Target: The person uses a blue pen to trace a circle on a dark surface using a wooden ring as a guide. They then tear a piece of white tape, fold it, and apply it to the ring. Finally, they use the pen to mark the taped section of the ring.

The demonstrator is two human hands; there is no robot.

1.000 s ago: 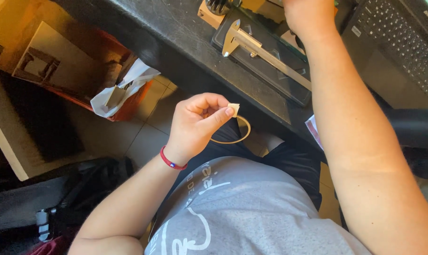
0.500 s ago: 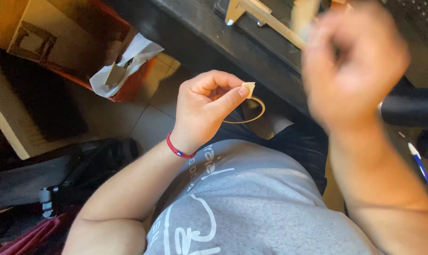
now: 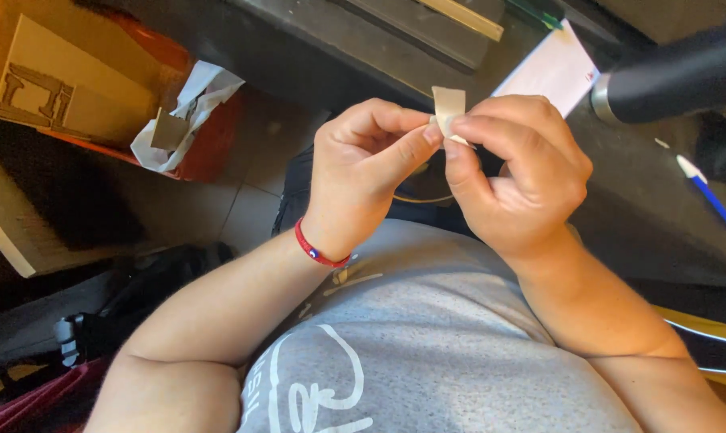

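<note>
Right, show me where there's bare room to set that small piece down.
Bare dark desk lies between the white card and the blue pen. The lap beneath the left hand and right hand, pinching the pale piece, is crowded.

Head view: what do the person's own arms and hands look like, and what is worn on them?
Both forearms are bare, no sleeves reaching them and no gloves. The left hand has a thin red wristband with a small blue and white bead. The right hand shows no band, watch or ring.

Brown cardboard box (image 3: pixel 66 88) upper left, white paper slip (image 3: pixel 551 70) on dark desk (image 3: pixel 315 40)
</note>
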